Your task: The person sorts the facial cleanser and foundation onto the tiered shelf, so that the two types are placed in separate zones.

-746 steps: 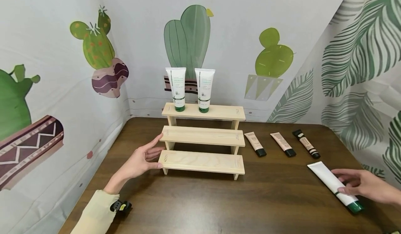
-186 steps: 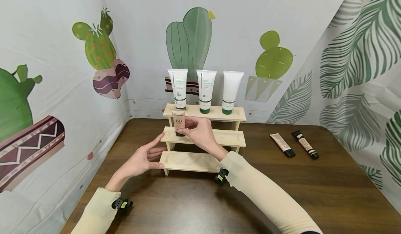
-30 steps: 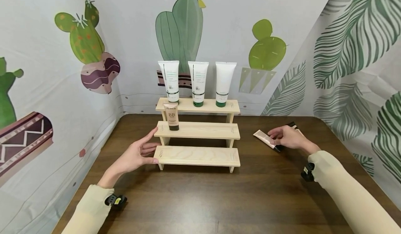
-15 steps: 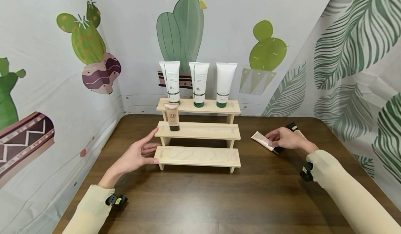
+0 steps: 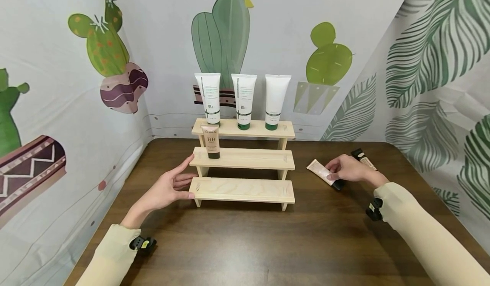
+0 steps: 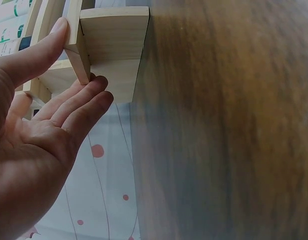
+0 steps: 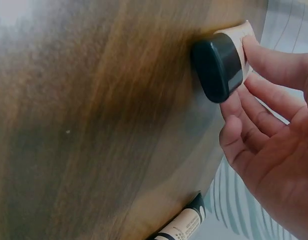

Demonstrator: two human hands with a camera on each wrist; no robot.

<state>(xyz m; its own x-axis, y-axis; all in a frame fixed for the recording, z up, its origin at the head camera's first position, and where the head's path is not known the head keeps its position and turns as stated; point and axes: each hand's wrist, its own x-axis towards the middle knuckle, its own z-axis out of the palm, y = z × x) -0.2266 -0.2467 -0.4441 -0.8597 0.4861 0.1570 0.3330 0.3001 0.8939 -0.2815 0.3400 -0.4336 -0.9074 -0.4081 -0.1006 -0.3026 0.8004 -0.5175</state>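
Note:
With thumb and fingers, my right hand [image 5: 348, 168] pinches a small beige cosmetic tube [image 5: 318, 169] at the right of the table. Its black cap [image 7: 213, 70] faces the right wrist camera. My left hand [image 5: 164, 191] rests against the left end of a three-tier wooden display stand [image 5: 245, 191], thumb at the bottom shelf and extended fingers along its side. A beige BB cream tube [image 5: 212, 143] stands cap-down at the left of the middle shelf. Three white tubes with green caps, including the rightmost tube [image 5: 276, 99], stand on the top shelf.
A black-and-beige tube [image 5: 363, 159] lies behind my right hand, partly covered by it. The brown wooden table [image 5: 245, 243] meets a printed cloth backdrop [image 5: 283, 35] at the back and sides.
Since the oldest frame, the third white tube and the BB cream tube have come to stand on the shelves. Over the last second, the pinched tube has shifted slightly left; my left hand stays put.

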